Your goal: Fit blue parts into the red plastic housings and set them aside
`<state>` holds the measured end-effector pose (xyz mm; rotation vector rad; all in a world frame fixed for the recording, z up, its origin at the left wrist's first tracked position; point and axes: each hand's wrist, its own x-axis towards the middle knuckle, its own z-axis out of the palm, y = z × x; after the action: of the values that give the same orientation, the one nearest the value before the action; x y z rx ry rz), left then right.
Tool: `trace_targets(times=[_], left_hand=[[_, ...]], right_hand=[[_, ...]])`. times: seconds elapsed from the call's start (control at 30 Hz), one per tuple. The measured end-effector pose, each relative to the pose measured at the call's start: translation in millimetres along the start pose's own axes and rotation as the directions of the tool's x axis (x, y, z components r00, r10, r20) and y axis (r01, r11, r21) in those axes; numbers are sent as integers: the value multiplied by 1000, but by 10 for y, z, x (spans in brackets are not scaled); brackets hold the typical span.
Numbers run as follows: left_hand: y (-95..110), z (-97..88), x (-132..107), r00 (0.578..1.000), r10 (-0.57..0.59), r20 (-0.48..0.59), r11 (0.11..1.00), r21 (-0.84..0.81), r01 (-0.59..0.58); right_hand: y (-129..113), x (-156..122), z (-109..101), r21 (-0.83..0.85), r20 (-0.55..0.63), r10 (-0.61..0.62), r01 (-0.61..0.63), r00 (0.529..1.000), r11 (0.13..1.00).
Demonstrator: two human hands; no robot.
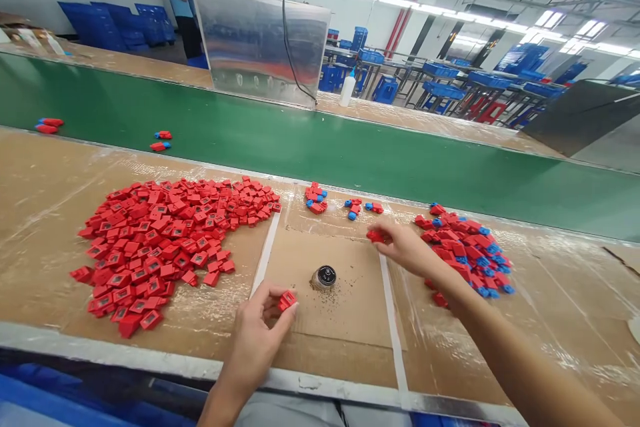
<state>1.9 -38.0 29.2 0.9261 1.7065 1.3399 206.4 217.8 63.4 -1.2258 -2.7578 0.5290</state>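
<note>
Nothing here can be read — the dark marks on the red plastic parts (pixel 165 240) are too small to make out.

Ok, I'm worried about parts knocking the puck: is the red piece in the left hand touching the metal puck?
Apart: the head view shows a strip of cardboard between the red piece, pinched in the left hand, and the metal puck.

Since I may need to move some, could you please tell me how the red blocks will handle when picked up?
Probably stiff and light: the block keeps its square shape in the left hand. Flat faces suggest they won't roll, though the heap may slide when pushed.
</note>
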Motion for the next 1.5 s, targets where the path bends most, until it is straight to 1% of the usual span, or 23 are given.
trace_targets(times=[0.07,0.13,0.17,0.27,0.33,0.4,0.6,0.67,0.77,0.87,0.93,1.03,1.13,1.23,1.37,1.43,1.5], left_hand=[[25,10,12,999,3,42,997,83,-7],[48,-2,26,995,10,95,984,177,-27],[57,-14,33,992,16,121,974,222,-43],[67,-56,47,988,60,141,937,332,-104],[56,-77,49,986,104,130,927,346,-143],[37,-87,44,984,128,123,936,313,-161],[-2,-74,13,992,109,66,978,172,-119],[-12,-68,5,995,70,71,992,101,-77],[-38,-50,1,997,-25,75,998,-57,29],[-60,-10,5,991,-97,91,970,-216,114],[-63,28,7,986,-123,113,948,-282,150],[-56,96,1,984,-96,149,937,-319,139],[-58,164,-18,982,-50,180,945,-309,104],[-78,217,-40,975,-46,216,949,-295,110],[-99,234,-46,971,-65,230,949,-288,131],[-100,221,-36,969,-68,236,945,-295,138],[-98,205,-21,964,-59,260,939,-314,142]], right_hand=[[-193,-214,-9,189,18,-156,150,988,970],[-397,-377,-26,333,-15,-290,278,957,901],[-488,-431,-34,353,-36,-335,326,941,877],[-668,-491,-43,271,-61,-411,412,909,870],[-716,-485,-25,213,-80,-422,429,903,878],[-735,-477,6,181,-98,-412,424,906,888],[-767,-495,94,147,-102,-413,424,905,893],[-776,-494,102,146,-87,-421,429,903,891],[-788,-483,99,150,-72,-439,445,895,883],[-800,-475,101,120,-67,-471,475,880,872],[-808,-477,114,90,-63,-489,493,870,865],[-823,-485,138,39,-55,-502,504,863,863],[-835,-486,134,2,-49,-511,512,858,859],[-847,-481,86,46,-99,-505,510,858,859],[-900,-524,20,171,-204,-459,493,865,853],[-950,-581,22,252,-218,-454,499,864,829],[-1006,-651,52,323,-198,-453,494,869,807]])
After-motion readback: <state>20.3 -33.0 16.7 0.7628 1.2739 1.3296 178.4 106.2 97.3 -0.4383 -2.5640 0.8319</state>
